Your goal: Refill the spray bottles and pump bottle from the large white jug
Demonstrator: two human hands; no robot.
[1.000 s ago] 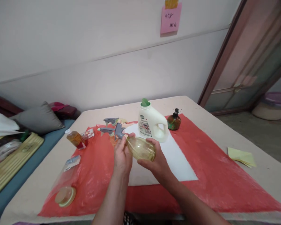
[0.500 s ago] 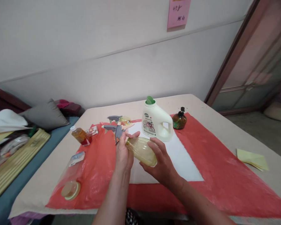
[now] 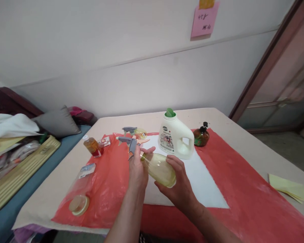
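**Spray bottle tipped lower in both hands**

The right hand (image 3: pixel 178 180) cupped the yellow spray bottle (image 3: pixel 159 168) with fingers wrapped round its base; the left hand (image 3: pixel 137 168) gripped the neck below the grey trigger head (image 3: pixel 132 146); since a second earlier the base had dropped toward five o'clock; the white jug (image 3: pixel 177 138) stood at one o'clock.

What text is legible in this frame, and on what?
Pink note on the wall: handwritten, first line looks like "45" plus another stroke; second line too blurred to read.
White jug label: print too small to read.
Brown pump bottle label: unreadable.
Small amber bottle label: unreadable.
Clear pouch tag: too blurred.
Spray bottle in both hands: no text visible.
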